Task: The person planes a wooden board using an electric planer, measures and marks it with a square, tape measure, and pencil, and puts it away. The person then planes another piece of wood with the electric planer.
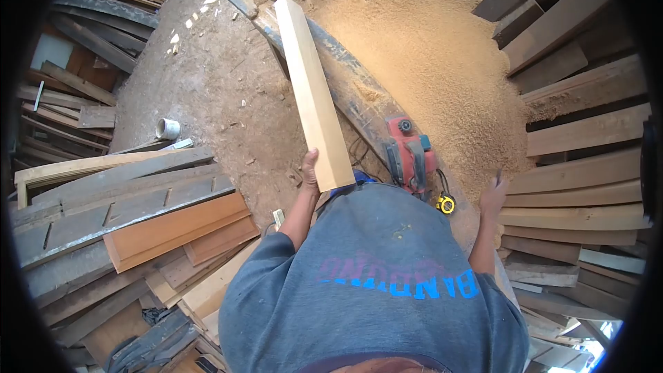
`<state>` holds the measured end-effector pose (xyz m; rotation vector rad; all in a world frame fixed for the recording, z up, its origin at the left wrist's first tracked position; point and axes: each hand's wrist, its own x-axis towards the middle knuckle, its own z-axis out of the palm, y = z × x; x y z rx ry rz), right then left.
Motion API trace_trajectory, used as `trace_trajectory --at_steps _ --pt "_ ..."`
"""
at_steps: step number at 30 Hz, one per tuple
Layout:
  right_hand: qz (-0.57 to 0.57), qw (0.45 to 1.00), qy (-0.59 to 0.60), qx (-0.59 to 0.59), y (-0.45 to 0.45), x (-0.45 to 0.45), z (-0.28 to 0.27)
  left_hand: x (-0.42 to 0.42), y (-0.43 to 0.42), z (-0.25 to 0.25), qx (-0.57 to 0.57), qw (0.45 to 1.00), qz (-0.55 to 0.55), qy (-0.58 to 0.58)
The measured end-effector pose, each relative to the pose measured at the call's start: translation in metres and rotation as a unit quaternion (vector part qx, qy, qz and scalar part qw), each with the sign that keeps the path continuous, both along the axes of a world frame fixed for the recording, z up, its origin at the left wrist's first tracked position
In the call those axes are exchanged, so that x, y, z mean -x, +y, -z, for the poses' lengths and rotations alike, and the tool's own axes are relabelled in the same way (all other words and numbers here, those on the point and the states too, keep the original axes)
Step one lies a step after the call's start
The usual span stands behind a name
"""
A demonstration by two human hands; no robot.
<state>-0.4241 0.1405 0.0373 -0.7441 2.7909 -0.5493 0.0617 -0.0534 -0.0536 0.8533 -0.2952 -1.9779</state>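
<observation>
Left hand (310,169) had pale beam (313,97) clamped near its end, red planer (412,157) sat on bench (369,109). Right hand (492,199) was blurry, couldn't tell its grip tbh.

L hand (309,170) holds beam (312,93) nr pwr tool (414,159)

beam (314,97): pale yellow | planer (416,157): red, black, teal | tape measure (446,203): yellow-black | sawdust (435,76): tan | shirt (366,242): grey, blue-and-purple lettering
</observation>
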Motion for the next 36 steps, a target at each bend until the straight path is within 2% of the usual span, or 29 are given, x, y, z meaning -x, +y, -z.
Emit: trace_trajectory --at_steps 1,2,3,5,7,9,11,13,16,17,18,20,22,25,29,32,36 --pt "0.002 0.997 0.008 0.075 -0.033 -0.012 -0.030 -0.002 0.001 -0.012 -0.001 0.998 -0.047 0.038" --pt "-0.034 0.988 0.018 0.150 -0.056 -0.005 -0.030 -0.006 0.001 -0.023 -0.001 0.993 -0.094 0.076" --pt "-0.070 0.971 0.030 0.225 -0.079 0.001 -0.029 -0.012 0.001 -0.033 0.010 0.985 -0.108 0.135" --pt "-0.120 0.946 0.022 0.302 -0.132 -0.021 -0.064 -0.017 -0.004 -0.053 0.031 0.967 -0.111 0.228" --pt "-0.120 0.913 -0.171 0.350 -0.174 -0.043 -0.079 -0.021 -0.005 -0.078 0.039 0.947 -0.108 0.301" --pt "-0.218 0.893 -0.172 0.353 -0.203 -0.076 -0.102 -0.025 0.001 -0.103 0.031 0.954 -0.106 0.280" --pt "-0.270 0.844 -0.260 0.384 -0.229 -0.108 -0.106 -0.027 0.009 -0.132 0.026 0.963 -0.102 0.250" --pt "-0.313 0.823 -0.301 0.366 -0.244 -0.147 -0.119 -0.028 0.020 -0.166 0.018 0.973 -0.097 0.209" --pt "-0.383 0.794 -0.351 0.315 -0.259 -0.203 -0.130 -0.031 0.034 -0.202 0.002 0.994 -0.018 0.111" --pt "-0.400 0.784 -0.365 0.302 -0.265 -0.219 -0.125 -0.026 0.037 -0.215 -0.019 1.000 -0.011 -0.005" --pt "-0.416 0.775 -0.380 0.288 -0.271 -0.234 -0.113 -0.024 0.039 -0.212 -0.009 1.000 0.010 -0.025" --pt "-0.485 0.780 -0.290 0.269 -0.280 -0.260 -0.095 -0.022 0.043 -0.205 0.009 0.996 0.053 -0.064" --pt "-0.509 0.763 -0.327 0.227 -0.282 -0.283 -0.102 -0.015 0.043 -0.207 0.001 0.996 0.050 -0.080" --pt "-0.498 0.743 -0.371 0.249 -0.284 -0.310 -0.084 -0.011 0.043 -0.203 -0.014 0.994 0.055 -0.094" --pt "-0.517 0.751 -0.343 0.224 -0.290 -0.309 -0.066 -0.012 0.043 -0.202 -0.014 0.994 0.055 -0.096" --pt "-0.546 0.763 -0.277 0.209 -0.296 -0.305 -0.066 -0.012 0.040 -0.200 -0.022 0.991 0.068 -0.109" --pt "-0.540 0.768 -0.293 0.180 -0.295 -0.306 -0.084 -0.012 0.039 -0.207 -0.018 0.988 0.082 -0.130"
